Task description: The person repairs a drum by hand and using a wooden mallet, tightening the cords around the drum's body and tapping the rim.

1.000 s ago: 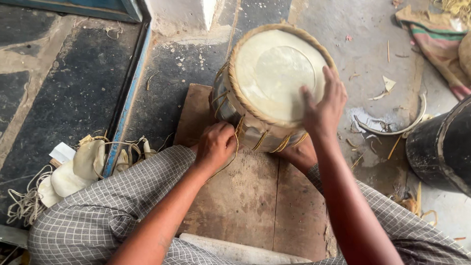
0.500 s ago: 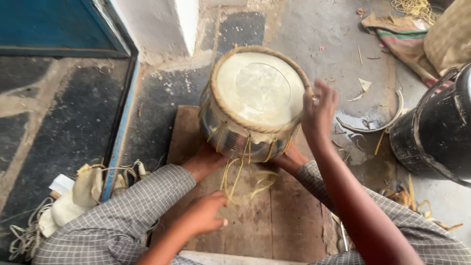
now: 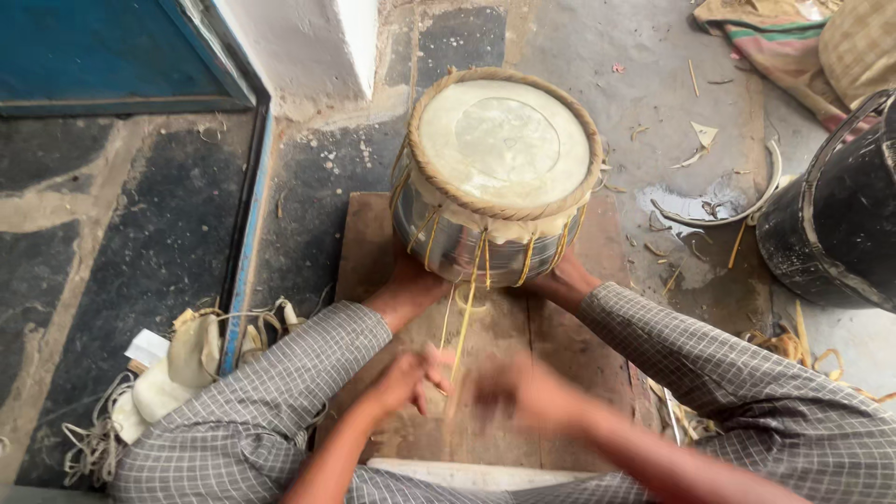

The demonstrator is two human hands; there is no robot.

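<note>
Fingers of left hand (image 3: 403,381) pinched on yellow lacing strip (image 3: 464,322), right hand (image 3: 523,392) blurred, grip unclear, drum (image 3: 499,177) beyond.

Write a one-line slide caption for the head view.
Both hands, left hand and blurred right hand, pull a yellow lacing strap from a metal-bodied drum braced between bare feet.

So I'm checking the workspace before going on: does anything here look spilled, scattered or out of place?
Yes. A small wet patch darkens the floor right of the drum, beside the black bucket. Straw-coloured scraps lie scattered around it. Both hands are motion-blurred near the loose lacing strand.
</note>
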